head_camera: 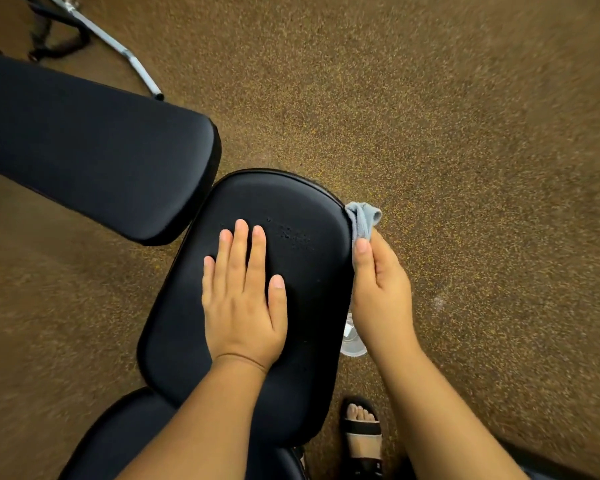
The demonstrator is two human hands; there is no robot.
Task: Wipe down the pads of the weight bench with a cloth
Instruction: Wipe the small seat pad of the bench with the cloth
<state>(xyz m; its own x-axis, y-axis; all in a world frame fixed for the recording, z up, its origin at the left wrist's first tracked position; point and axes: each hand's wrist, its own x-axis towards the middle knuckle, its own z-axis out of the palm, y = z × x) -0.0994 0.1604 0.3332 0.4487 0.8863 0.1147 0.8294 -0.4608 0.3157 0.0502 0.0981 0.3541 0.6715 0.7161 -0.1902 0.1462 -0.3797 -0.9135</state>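
Head-camera view: the right hand [378,292] pinched a pale blue cloth [362,220] between thumb and fingers, pressing it against the right edge of the seat pad [312,292], apparently to work along the side seam where the flat top gave way to the rim. The left hand [243,296] lay flat on the middle of the same pad, fingers straight and together, holding nothing; it seemed placed there to steady the seat against the sideways push of the wiping. Small droplets or marks [293,233] showed on the pad just ahead of the left fingertips, suggesting the top surface was not yet finished. The long back pad [94,150] stood just beyond, angled up to the left, with a narrow gap between the two. A clear container [352,336], partly hidden, stood on the speckled floor [465,133] beside the seat, near a sandalled foot [361,434]. A metal bar [118,46] lay well apart.
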